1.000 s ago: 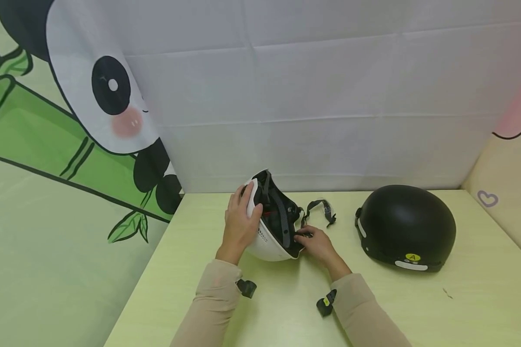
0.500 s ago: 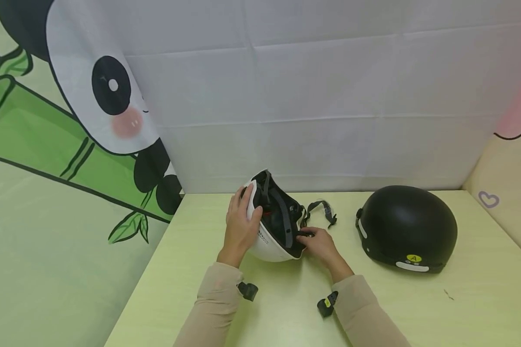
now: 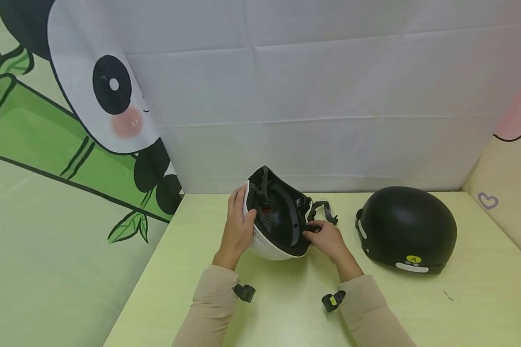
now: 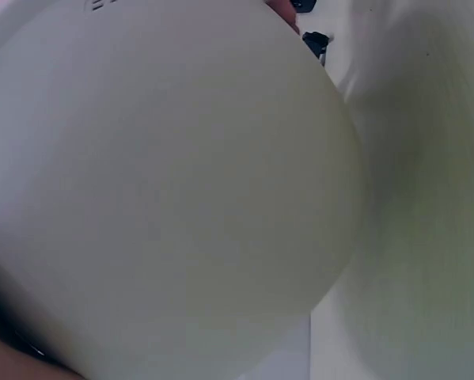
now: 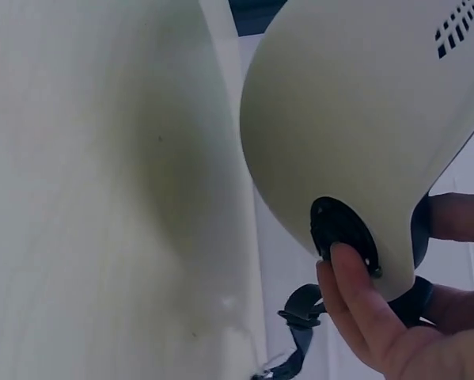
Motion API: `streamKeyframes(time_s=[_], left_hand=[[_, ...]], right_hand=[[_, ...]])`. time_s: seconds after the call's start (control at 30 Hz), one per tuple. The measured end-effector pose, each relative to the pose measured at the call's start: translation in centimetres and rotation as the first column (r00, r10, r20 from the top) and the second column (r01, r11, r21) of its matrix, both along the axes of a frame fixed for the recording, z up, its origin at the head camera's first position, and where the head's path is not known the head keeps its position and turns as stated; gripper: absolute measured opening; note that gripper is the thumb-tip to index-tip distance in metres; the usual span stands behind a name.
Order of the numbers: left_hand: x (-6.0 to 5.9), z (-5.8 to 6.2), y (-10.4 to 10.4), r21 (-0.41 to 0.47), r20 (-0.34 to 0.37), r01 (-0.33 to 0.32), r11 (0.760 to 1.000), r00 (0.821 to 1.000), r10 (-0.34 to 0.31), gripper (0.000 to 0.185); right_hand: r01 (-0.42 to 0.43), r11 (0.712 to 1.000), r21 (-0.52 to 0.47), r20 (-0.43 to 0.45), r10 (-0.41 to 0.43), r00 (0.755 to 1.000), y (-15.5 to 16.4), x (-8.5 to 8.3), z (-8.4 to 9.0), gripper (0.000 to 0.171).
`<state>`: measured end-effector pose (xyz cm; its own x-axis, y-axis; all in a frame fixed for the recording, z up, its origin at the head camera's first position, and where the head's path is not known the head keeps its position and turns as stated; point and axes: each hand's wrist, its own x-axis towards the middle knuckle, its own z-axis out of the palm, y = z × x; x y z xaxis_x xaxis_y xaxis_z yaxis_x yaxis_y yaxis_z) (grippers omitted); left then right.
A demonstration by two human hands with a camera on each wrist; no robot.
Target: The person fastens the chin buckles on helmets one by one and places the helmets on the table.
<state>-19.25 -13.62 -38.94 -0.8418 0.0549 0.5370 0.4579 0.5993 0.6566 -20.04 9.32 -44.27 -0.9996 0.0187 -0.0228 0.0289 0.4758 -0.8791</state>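
Pale yellow-green wooden desk, set into a corner. White fabric sheet with fold creases hangs behind its far edge; a panda-and-bamboo cartoon cloth covers the left side, a cream panel with a small heart outline the right.

White hard-shell helmet with black inner padding stands tipped on its side near the far edge, left of centre, opening turned toward the camera. Left hand grips its left rim, fingers curled over the edge. Right hand is at the helmet's right rim; the right wrist view shows the thumb pressing a round black strap mount with fingers wrapped behind the shell. Black chin strap trails on the desk just behind that hand.

Matte black dome helmet with a yellow sticker sits dome-up toward the desk's right side, apart from the white one
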Motion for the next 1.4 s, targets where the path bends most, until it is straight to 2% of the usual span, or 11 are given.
streamKeyframes(time_s=[0.2,0.3,0.47,0.57,0.7,0.8,0.87,0.97,1.13,1.33,1.4], left_hand=[[0.2,-1.0,-0.3,0.058,0.007,0.044,0.997,0.999,-0.044,0.061],[0.4,-1.6,-0.4,0.097,0.039,0.047,0.994,0.998,-0.051,0.062],[0.8,-3.0,-0.6,0.240,0.105,0.055,0.969,0.991,-0.082,0.064],[1.3,-3.9,-0.6,0.356,0.132,0.059,0.932,0.985,-0.112,0.066],[2.1,-5.0,-0.5,0.523,0.145,0.074,0.849,0.974,-0.175,0.068],[2.7,-5.8,-0.5,0.611,0.124,0.092,0.787,0.970,-0.210,0.070],[3.1,-6.4,-0.5,0.645,0.099,0.111,0.756,0.969,-0.227,0.069],[3.6,-7.2,-0.4,0.677,0.058,0.146,0.721,0.966,-0.250,0.068],[4.7,-8.2,0.0,0.700,0.012,0.162,0.695,0.971,-0.239,0.065],[5.8,-8.9,0.8,0.760,-0.075,0.224,0.610,0.963,-0.260,0.063],[6.2,-9.0,1.0,0.769,-0.095,0.240,0.593,0.959,-0.265,0.063]], right_hand=[[0.001,0.993,0.117,-0.005,0.000,1.000,0.7,0.4,1.1,0.043],[0.000,0.984,0.181,-0.008,0.001,1.000,1.0,0.7,1.6,0.043],[-0.004,0.971,0.240,-0.025,0.010,1.000,1.0,1.4,2.5,0.042],[-0.011,0.965,0.262,-0.037,0.021,0.999,1.0,1.9,3.0,0.043],[-0.020,0.955,0.297,-0.068,0.042,0.997,1.0,2.7,3.8,0.043],[-0.028,0.943,0.332,-0.090,0.061,0.994,0.9,3.2,4.1,0.042],[-0.031,0.936,0.350,-0.096,0.069,0.993,0.8,3.6,4.3,0.042],[-0.041,0.928,0.370,-0.089,0.079,0.993,0.7,4.0,4.6,0.042],[-0.059,0.914,0.401,-0.055,0.088,0.995,0.6,4.7,5.0,0.042],[-0.062,0.896,0.440,-0.042,0.090,0.995,0.7,5.7,5.6,0.043],[-0.065,0.894,0.444,-0.034,0.090,0.995,0.8,6.0,5.7,0.044]])
